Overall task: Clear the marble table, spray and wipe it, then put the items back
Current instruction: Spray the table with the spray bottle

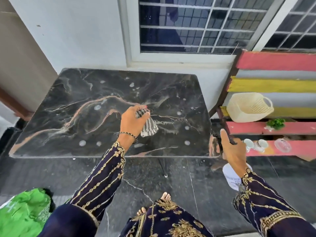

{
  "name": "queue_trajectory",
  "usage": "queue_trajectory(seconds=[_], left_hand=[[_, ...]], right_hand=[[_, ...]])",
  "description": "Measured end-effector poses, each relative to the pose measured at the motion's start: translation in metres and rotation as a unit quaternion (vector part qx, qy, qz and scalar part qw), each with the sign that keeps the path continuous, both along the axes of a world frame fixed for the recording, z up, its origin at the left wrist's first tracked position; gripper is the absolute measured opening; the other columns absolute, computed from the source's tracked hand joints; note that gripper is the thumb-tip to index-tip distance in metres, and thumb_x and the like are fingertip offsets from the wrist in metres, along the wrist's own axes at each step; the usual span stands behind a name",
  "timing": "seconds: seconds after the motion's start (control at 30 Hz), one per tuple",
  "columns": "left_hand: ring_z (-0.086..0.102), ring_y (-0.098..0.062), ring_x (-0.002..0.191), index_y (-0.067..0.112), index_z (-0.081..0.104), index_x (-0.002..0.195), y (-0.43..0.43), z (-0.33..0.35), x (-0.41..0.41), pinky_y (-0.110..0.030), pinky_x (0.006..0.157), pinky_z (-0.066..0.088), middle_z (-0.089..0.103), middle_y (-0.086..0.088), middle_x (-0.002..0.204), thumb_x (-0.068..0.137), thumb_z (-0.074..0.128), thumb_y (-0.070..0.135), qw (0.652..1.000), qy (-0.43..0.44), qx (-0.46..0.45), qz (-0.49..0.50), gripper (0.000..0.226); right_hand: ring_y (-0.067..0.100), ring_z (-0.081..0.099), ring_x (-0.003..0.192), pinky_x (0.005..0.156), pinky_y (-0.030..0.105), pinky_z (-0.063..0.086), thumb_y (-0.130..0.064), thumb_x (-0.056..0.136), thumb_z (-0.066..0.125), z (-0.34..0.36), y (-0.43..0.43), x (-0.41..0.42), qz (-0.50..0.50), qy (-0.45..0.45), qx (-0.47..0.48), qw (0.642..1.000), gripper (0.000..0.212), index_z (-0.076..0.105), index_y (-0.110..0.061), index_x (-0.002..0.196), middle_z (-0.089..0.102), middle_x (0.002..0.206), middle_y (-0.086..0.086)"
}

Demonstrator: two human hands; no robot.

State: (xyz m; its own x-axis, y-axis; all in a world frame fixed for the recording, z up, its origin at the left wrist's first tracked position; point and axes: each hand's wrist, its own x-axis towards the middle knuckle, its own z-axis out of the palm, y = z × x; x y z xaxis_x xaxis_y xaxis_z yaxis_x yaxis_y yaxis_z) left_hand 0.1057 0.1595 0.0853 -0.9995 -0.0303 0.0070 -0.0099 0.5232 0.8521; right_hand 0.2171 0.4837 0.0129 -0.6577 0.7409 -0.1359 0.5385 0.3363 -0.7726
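Counter (68, 103): dark marble top with pale and pinkish veins, pushed against the white wall under the window (188, 23).
Spray blots (97, 107): whitish round spots scattered over most of the marble, near and far side alike.
Striped cloth (148, 127): grey and white, bunched at the top, loose end hanging down to the marble a little right of the middle.
Left hand (133, 118): over the middle of the counter, fingers curled round the bunched end of the cloth; thin bangle (127, 134) at the wrist.
Right hand (232, 151): off the near right corner of the counter, wrapped round the neck of the spray bottle, forefinger laid straight along the black trigger head.
Spray bottle (230, 177): white body with a printed label, held in the air above the dark floor (171, 177), nozzle towards the counter.
Shelf (273, 60): pink, yellow and grey painted slats, just right of the counter.
On the shelf: pale woven basket (248, 106) tipped on its side, green sprig (276, 124) below it, white cups (248, 144) and a glass dish (283, 145) on the lowest slat.
Green fabric (22, 212): crumpled, at the lower left.
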Motion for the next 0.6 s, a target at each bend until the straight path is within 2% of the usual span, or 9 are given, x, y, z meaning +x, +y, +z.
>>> queue_trajectory(seconds=[0.07,0.13,0.2,0.3,0.43,0.53,0.6], left_hand=[[0.057,-0.006,0.092,0.022,0.068,0.113,0.01,0.0,-0.003,-0.01,0.077,0.036,0.067,0.003,0.111,0.086,0.066,0.029,1.0,-0.001,0.002,-0.008,0.029],[0.058,-0.007,0.09,0.022,0.068,0.114,0.019,0.001,-0.005,-0.013,0.077,0.038,0.069,0.002,0.109,0.086,0.066,0.029,1.0,-0.005,0.015,-0.015,0.029],[0.059,-0.008,0.089,0.023,0.068,0.114,0.027,0.001,-0.007,-0.018,0.08,0.041,0.07,0.003,0.107,0.085,0.066,0.028,1.0,-0.007,0.022,-0.021,0.029],[0.062,-0.01,0.094,0.023,0.069,0.113,0.04,0.001,-0.015,-0.022,0.086,0.046,0.07,0.004,0.107,0.086,0.066,0.029,0.999,0.003,0.008,-0.032,0.028],[0.063,-0.014,0.097,0.024,0.069,0.111,0.06,-0.003,-0.035,-0.033,0.093,0.05,0.071,0.002,0.105,0.086,0.066,0.03,0.999,0.007,-0.007,-0.033,0.026],[0.063,-0.014,0.096,0.025,0.07,0.11,0.074,-0.008,-0.049,-0.032,0.093,0.05,0.071,0.003,0.104,0.086,0.066,0.03,0.999,0.012,-0.014,-0.032,0.025],[0.061,-0.01,0.093,0.027,0.07,0.109,0.088,-0.014,-0.062,-0.023,0.088,0.047,0.069,0.006,0.104,0.086,0.067,0.03,1.0,0.015,-0.011,-0.022,0.024]], right_hand=[[0.015,0.061,0.059,0.065,0.035,0.042,-0.079,0.083,0.046,0.002,0.003,0.002,-0.034,0.007,0.043,0.998,0.072,0.065,-0.011,0.066,0.063,0.047,-0.005],[0.007,0.055,0.056,0.069,0.035,0.039,-0.081,0.083,0.043,0.002,0.008,0.001,-0.043,0.007,0.075,0.996,0.072,0.062,-0.017,0.058,0.059,0.043,-0.01],[0.009,0.058,0.055,0.069,0.037,0.041,-0.081,0.083,0.045,0.0,0.018,-0.004,-0.046,0.025,0.055,0.997,0.071,0.061,-0.017,0.058,0.061,0.042,-0.008],[0.019,0.061,0.046,0.063,0.041,0.051,-0.08,0.085,0.049,-0.001,0.034,-0.021,-0.011,0.058,0.011,0.998,0.076,0.064,-0.012,0.053,0.068,0.048,-0.002],[0.019,0.054,0.034,0.048,0.034,0.045,-0.081,0.084,0.049,-0.004,0.046,-0.06,0.029,0.08,-0.011,0.996,0.083,0.064,-0.006,0.05,0.067,0.05,0.008],[0.017,0.053,0.034,0.047,0.033,0.045,-0.084,0.081,0.048,-0.008,0.053,-0.099,0.055,0.067,-0.031,0.996,0.081,0.064,-0.008,0.056,0.067,0.051,0.007],[0.015,0.056,0.035,0.047,0.033,0.046,-0.084,0.08,0.05,-0.011,0.064,-0.132,0.067,0.066,-0.044,0.995,0.077,0.067,-0.014,0.054,0.068,0.052,0.006]])
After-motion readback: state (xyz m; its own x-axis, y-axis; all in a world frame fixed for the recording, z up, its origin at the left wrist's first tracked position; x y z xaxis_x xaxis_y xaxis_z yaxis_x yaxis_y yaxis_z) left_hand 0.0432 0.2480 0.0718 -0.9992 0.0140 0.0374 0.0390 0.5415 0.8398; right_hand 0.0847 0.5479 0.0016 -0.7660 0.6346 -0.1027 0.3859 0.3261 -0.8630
